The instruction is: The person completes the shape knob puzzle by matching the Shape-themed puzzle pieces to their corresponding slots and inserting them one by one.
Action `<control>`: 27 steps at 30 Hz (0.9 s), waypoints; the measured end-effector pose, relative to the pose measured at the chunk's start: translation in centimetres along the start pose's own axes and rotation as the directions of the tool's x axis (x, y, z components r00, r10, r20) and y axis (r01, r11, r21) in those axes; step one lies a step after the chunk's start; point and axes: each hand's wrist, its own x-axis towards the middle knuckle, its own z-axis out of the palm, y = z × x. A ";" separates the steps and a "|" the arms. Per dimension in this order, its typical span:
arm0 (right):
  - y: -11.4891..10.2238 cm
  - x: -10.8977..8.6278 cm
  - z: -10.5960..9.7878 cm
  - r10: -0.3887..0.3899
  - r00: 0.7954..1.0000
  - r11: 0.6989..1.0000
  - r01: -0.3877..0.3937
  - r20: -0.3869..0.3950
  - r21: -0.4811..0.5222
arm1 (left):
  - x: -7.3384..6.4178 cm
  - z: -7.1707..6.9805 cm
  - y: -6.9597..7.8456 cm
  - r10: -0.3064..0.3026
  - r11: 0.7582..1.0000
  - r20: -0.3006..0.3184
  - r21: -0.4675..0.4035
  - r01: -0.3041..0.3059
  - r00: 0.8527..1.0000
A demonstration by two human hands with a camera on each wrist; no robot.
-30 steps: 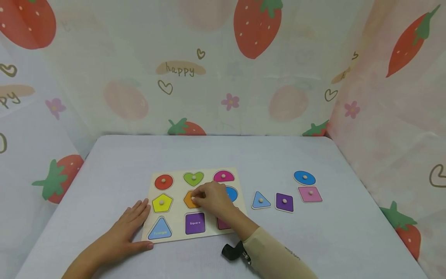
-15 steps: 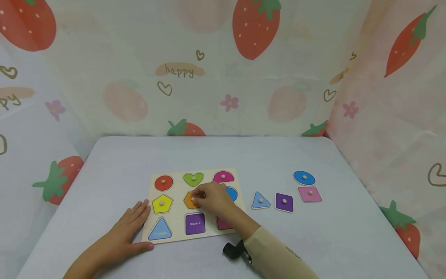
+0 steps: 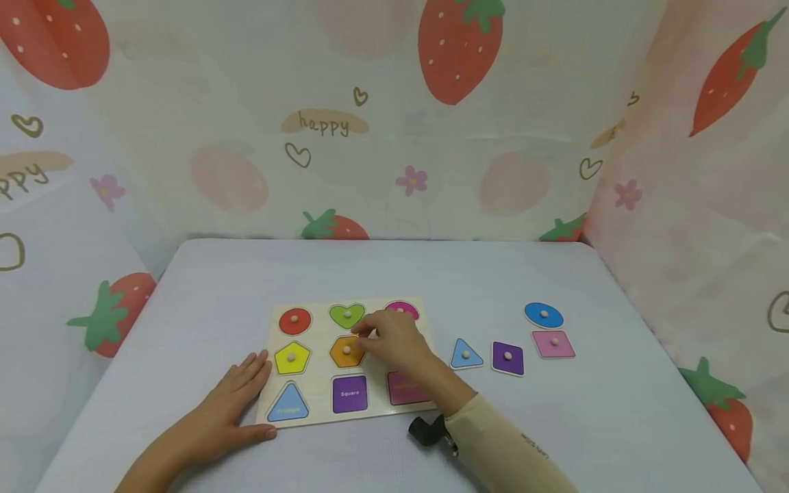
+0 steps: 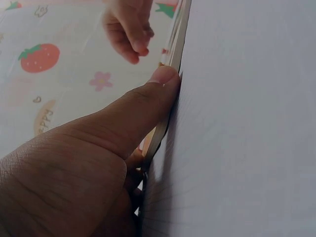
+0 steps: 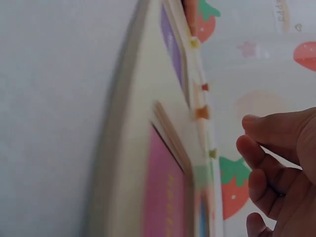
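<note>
A cream shape-puzzle board (image 3: 319, 366) lies on the table. My left hand (image 3: 218, 414) rests at its left edge, fingers straight, thumb along the front edge. Above the orange hexagon (image 3: 341, 356), which sits in its recess, my right hand (image 3: 397, 342) hovers with fingers loosely bent. The right wrist view shows those fingertips (image 5: 251, 120) holding nothing, apart from the board. Knobbed red circle (image 3: 287, 322), green heart (image 3: 339, 313), yellow pentagon (image 3: 283, 361) and magenta semicircle (image 3: 403, 305) fill other recesses. Bare recesses for a triangle (image 3: 287, 404) and a square (image 3: 349, 402) form the front row with a pinkish-red one (image 3: 401, 394).
Right of the board lie a light-blue triangle (image 3: 462, 361), a purple square (image 3: 508, 366), a blue oval (image 3: 535, 312) and a pink parallelogram (image 3: 553, 350). A black device (image 3: 425, 431) hangs at the right wrist. Strawberry-printed cloth surrounds the white table.
My right hand has let go of the orange hexagon's knob and drawn up and right from it. The left hand stays at the board's edge.
</note>
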 end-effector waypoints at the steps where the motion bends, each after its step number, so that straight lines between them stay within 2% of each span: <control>1: 0.1 0.0 -0.4 -0.020 1.000 1.000 0.020 -0.010 -0.019 | 0.0 0.0 0.0 0.002 1.000 -0.001 0.002 -0.002 1.000; 9: 1.3 -1.1 -3.5 -0.121 0.990 0.990 0.115 -0.068 -0.080 | 0.1 0.1 -0.1 0.006 1.000 -0.001 0.005 -0.006 1.000; 17: 2.6 -2.2 -6.7 -0.144 0.981 0.977 0.120 -0.133 -0.178 | 0.1 0.0 0.0 0.024 1.000 -0.002 0.013 -0.024 1.000; 22: 3.7 -2.9 -8.8 -0.159 0.970 0.976 0.125 -0.184 -0.180 | 0.1 -0.2 0.2 0.029 1.000 -0.002 0.010 -0.029 1.000; 27: 4.9 -3.2 -10.8 -0.210 0.962 0.968 0.180 -0.173 -0.173 | 0.1 -0.3 0.5 0.023 1.000 0.006 -0.005 -0.023 1.000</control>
